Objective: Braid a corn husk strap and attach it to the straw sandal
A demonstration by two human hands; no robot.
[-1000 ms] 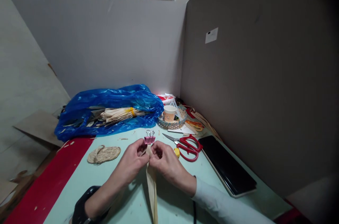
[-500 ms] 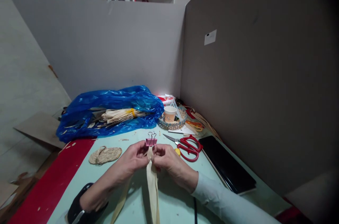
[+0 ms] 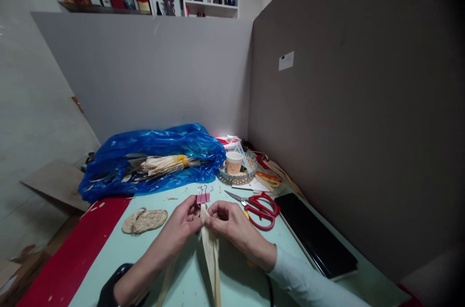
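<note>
left hand point(image 3: 182, 221) and right hand point(image 3: 231, 226) are both pinched closed on the pale strips point(image 3: 209, 251) right under that pink clip point(image 3: 203, 198) over the tabletop point(image 3: 109, 258), so one hard tug could probably yank them loose tbh

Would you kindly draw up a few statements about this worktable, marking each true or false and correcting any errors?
1. A pink binder clip sits at the top end of the pale strips. True.
2. The right hand is holding a paper cup. False: the right hand pinches the pale strips, next to the left hand.
3. The paper cup stands in a round basket. True.
4. The red-handled scissors lie inside the blue bag. False: the red-handled scissors lie on the table, outside the blue bag.
5. A yellow tie binds the pale bundle. True.
</note>
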